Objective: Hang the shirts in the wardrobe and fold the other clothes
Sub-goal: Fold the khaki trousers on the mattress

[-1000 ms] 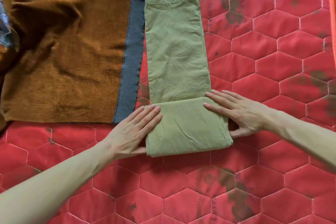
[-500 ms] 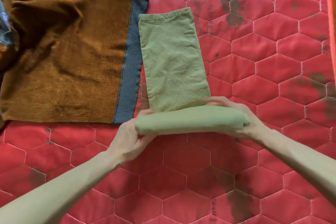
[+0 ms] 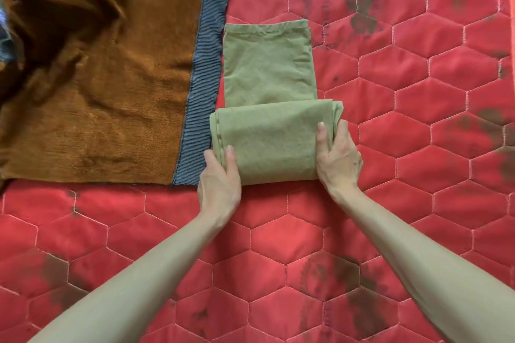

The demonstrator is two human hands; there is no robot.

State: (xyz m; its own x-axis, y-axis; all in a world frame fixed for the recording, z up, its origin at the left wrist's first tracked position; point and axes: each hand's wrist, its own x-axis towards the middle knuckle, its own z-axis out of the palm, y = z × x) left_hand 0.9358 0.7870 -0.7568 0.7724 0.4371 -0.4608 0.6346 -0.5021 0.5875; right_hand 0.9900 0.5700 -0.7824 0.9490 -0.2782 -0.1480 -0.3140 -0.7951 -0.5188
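A red quilted cover point(image 3: 418, 125) with hexagon stitching and dark blotches is spread under everything; bare quilt is seen to the right of the olive-green garment point(image 3: 267, 64) and across the whole lower half of the view, around both forearms. The green garment is laid near centre, its far end flat with a straight hemmed edge at top, its near end doubled over into a thicker folded bundle point(image 3: 270, 142) that runs wider than the flat strip beyond it. On the bundle's right side the stacked layers are seen as loose edges. Just to the left a brown knit sweater point(image 3: 106, 86) is spread, its grey ribbed hem point(image 3: 203, 86) running alongside the green strip, a thin gap of red between them higher up; lower down the bundle's left edge appears to touch or slightly overlap the hem. The bundle's left end is gripped by the left hand point(image 3: 218, 178), thumb on top of the cloth, fingers curled at the edge beside the hem. The right end is gripped by the right hand point(image 3: 338, 156), thumb laid on top, fingers wrapped round the layered edge. Both forearms are extended from the lower corners, bare, converging on the bundle, wrists kept low near the quilt.
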